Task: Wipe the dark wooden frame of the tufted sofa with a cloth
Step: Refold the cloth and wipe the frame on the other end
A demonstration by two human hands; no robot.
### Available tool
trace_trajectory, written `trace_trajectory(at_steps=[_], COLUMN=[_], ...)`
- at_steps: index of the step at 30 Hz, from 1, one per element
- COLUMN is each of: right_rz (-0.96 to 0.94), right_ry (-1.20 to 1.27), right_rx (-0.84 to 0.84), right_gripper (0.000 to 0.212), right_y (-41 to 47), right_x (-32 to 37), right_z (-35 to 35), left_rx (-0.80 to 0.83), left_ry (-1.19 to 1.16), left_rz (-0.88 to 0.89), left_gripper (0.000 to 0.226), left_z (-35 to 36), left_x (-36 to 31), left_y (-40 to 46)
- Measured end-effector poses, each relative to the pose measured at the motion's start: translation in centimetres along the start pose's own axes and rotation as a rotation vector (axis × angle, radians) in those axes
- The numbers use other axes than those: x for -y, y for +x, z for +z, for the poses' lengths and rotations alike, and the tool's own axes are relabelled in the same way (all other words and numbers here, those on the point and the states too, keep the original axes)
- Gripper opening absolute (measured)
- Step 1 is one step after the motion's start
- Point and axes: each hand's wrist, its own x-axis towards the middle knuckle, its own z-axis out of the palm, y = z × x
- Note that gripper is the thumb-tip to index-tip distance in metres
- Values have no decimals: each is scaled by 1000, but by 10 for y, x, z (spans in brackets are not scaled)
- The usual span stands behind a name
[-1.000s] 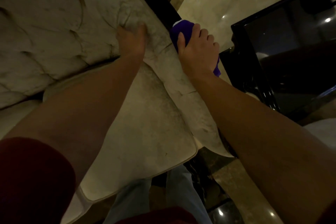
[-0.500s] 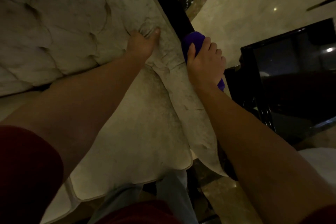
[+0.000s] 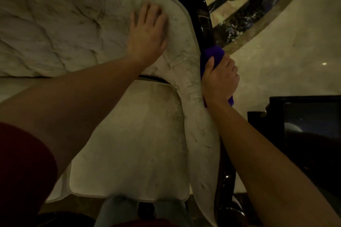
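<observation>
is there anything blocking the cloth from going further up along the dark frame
Nothing visible does. The right hand presses the purple cloth on the dark wooden frame, and the glossy rail above it curves up bare. The left hand lies flat on the cream upholstery, off the frame.

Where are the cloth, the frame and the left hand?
cloth (image 3: 212, 54), head view, bunched purple part above the thumb.
frame (image 3: 203, 22), head view, glossy dark curve beside the upholstery.
left hand (image 3: 147, 37), head view, back of hand.
</observation>
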Motion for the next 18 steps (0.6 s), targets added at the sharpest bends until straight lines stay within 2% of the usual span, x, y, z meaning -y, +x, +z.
trace_trajectory(at_steps=[4,7,12,18], right_rz=[-33,-69,-137,-267], right_ry=[30,107,207,183], right_rx=[-34,-100,-199,-284], right_gripper=[64,66,67,59], right_y=[27,42,72,112], right_x=[22,37,70,104], right_z=[5,6,0,-4], left_rx=[-28,-75,-37,-48], left_ry=[-19,-41,-10,46], left_rz=[-37,21,88,99], left_gripper=[71,73,83,80], left_z=[15,26,28,27], left_x=[20,35,42,47], left_y=[-6,-3,-5,-1])
